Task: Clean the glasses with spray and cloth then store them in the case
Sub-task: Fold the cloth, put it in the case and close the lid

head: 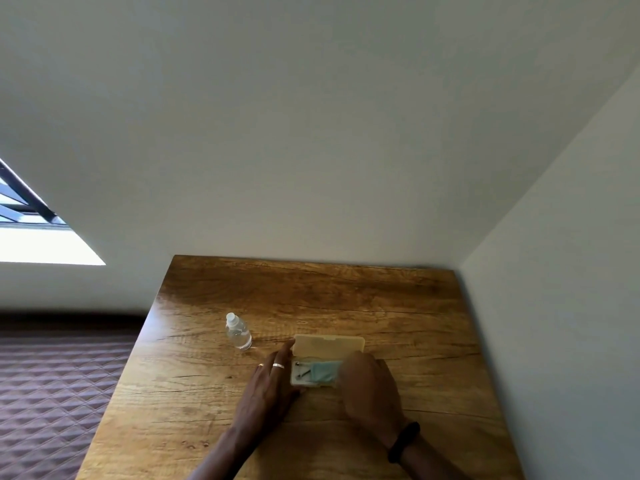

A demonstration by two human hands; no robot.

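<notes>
Wooden table (214, 393), corner of white walls. Left hand (268, 389) lies flat and unclenched, bracing the open case (329, 344). Right hand (369, 386) reaches inside over the cloth (323, 371); its grasp is hidden. Spray bottle (238, 331) stands apart.

- The right hand (369, 386) covers the right part of the open case (329, 344), low in the frame.
- The glasses (303, 371) show only thin dark bits left of the cloth (325, 371).
- Both forearms run off the bottom edge.

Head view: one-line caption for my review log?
Both hands at an open yellow case holding a blue cloth; spray bottle stands left.
</notes>
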